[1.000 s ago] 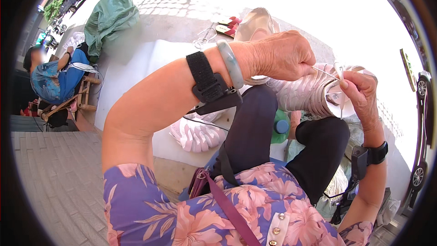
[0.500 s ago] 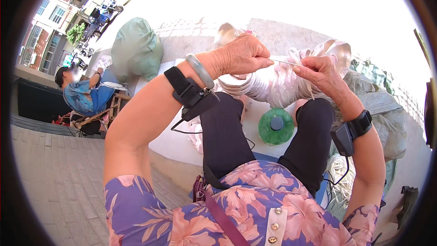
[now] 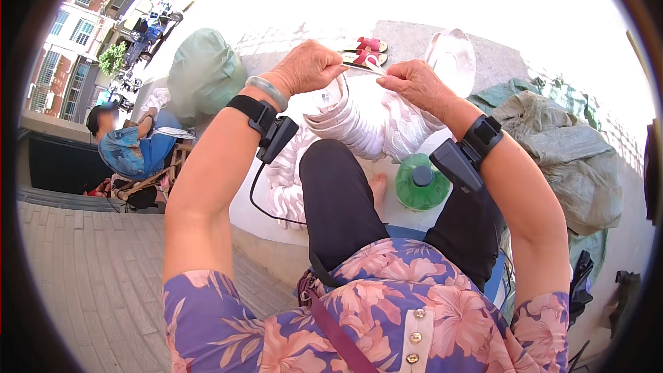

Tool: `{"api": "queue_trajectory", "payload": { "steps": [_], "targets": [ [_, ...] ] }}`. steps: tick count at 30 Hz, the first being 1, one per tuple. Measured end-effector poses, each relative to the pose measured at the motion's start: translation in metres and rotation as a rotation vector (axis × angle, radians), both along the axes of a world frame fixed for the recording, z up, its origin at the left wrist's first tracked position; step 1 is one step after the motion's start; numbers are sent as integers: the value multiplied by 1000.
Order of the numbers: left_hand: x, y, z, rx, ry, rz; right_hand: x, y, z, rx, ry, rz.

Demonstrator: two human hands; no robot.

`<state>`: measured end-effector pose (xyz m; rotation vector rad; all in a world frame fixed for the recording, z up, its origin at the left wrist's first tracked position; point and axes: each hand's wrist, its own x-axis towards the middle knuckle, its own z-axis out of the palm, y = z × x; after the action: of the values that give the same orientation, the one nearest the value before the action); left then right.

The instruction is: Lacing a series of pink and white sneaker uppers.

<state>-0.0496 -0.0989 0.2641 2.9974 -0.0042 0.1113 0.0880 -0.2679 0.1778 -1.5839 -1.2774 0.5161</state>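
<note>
A thin white cord [image 3: 362, 66] runs taut between my two hands, with a small loop standing up near its right end. My left hand [image 3: 307, 69] is closed on the left end, thumb pressed against the curled fingers. The other end is pinched by my right hand [image 3: 418, 86]. Just below the cord, a long stack of nested white and pale pink pieces [image 3: 352, 124] bends across in front of my knees. The pieces look like soft shoe parts, but their exact kind is unclear. My right wrist hides part of the stack.
A green bottle [image 3: 423, 186] with a dark cap stands between my legs. Pink sandals [image 3: 366, 52] lie beyond my hands. A green sack [image 3: 206, 72] stands at the far left, near a seated person [image 3: 135, 141]. Crumpled grey-green sacks [image 3: 559, 152] lie on the right. More pale stacked pieces [image 3: 286, 190] lie beside my left knee.
Both hands have moved left, still holding the cord, and a loop now shows in it. The stack's right end has shifted left. The pink sandals have come into clearer view.
</note>
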Motion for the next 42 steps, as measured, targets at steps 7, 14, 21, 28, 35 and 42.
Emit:
{"api": "queue_trajectory", "payload": {
  "steps": [7, 14, 21, 28, 35, 42],
  "targets": [
    [-45, -25, -4, -146, 60, 103, -20, 29, -24, -108, -5, 122],
    [-61, -62, -38, -578, -17, 255, -43, 32, -53, -159, -200, 241],
    [-34, -87, -69, -1127, 159, 406, -28, 23, -62, -255, -375, 261],
    [-46, -89, -79, -1337, 360, 429, -58, -12, -58, -172, -118, 290],
    [-76, -89, -134, -1294, 259, 61, -79, -47, -49, -134, -39, 304],
    [-124, -88, -216, -840, 210, 87, -76, -54, -62, -225, -226, 246]
  ]
}}
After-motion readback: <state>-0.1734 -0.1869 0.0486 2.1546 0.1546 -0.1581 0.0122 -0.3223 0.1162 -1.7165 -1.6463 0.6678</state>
